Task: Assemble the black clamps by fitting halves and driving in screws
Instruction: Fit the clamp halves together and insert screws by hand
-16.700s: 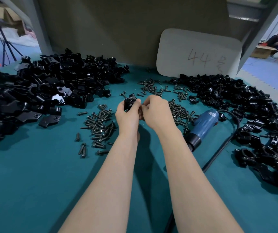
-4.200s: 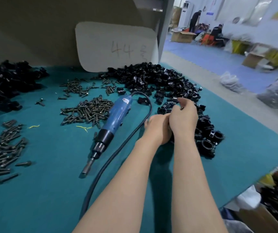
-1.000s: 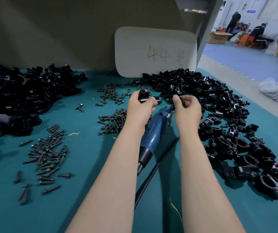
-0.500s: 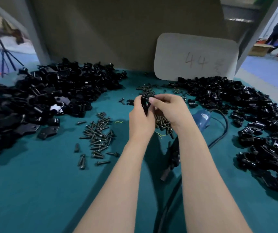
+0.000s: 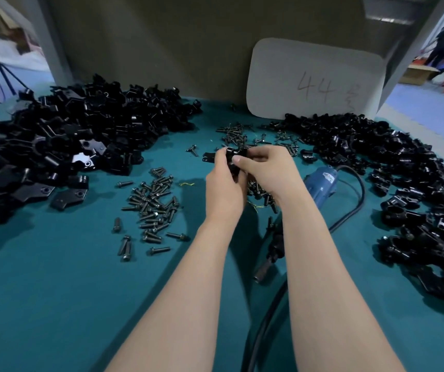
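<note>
Both hands (image 5: 242,178) grip a black clamp (image 5: 232,157) above scattered screws (image 5: 153,202)

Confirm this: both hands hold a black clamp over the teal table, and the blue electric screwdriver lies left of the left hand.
No. In the head view the blue electric screwdriver lies right of the right hand, not left of the left hand. Both hands do hold a black clamp over the teal table.
</note>
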